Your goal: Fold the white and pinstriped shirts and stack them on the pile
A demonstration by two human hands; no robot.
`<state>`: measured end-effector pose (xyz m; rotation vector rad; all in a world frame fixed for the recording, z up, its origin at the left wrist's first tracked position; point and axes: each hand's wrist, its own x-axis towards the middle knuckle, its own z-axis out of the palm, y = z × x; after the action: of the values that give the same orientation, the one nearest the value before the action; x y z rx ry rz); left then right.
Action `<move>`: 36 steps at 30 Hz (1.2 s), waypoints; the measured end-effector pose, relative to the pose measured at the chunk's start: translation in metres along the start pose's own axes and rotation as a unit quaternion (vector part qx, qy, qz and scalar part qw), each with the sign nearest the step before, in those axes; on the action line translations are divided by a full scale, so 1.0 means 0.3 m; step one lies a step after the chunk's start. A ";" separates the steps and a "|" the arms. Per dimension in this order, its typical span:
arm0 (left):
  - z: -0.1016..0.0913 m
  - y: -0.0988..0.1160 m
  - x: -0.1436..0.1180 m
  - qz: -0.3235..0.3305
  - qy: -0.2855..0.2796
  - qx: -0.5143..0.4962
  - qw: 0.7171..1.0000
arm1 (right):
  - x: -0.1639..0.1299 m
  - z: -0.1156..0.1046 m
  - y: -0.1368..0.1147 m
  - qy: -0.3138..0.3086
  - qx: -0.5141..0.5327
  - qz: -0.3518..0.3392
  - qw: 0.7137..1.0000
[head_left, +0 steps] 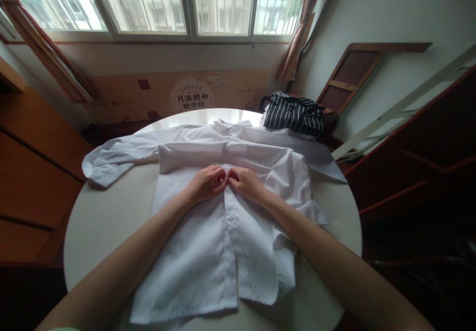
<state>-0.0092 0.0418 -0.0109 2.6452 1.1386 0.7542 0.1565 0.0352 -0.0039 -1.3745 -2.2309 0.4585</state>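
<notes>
white shirt (208, 232) lies flat, front up, placket partly open.

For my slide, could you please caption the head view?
Both hands pinch the front of a white shirt on a round table.

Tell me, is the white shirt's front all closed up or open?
Partly open. The white shirt lies spread on the table; below the left hand and right hand, its front edges part.

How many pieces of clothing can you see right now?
2. A white shirt is spread on the round table, with the left hand and right hand pinching its front opening. A striped garment lies at the table's far right edge. More could be hidden underneath.
</notes>
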 end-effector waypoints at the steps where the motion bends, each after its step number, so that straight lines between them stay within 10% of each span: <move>1: 0.000 0.000 0.000 0.001 0.000 -0.001 1.000 | 0.000 0.000 0.000 0.000 0.000 -0.001 1.000; 36: 0.000 0.001 0.002 -0.002 0.001 -0.003 1.000 | -0.001 0.002 0.002 -0.001 -0.001 0.002 1.000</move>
<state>-0.0087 0.0419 -0.0105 2.6371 1.1398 0.7594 0.1568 0.0352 -0.0049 -1.3799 -2.2311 0.4593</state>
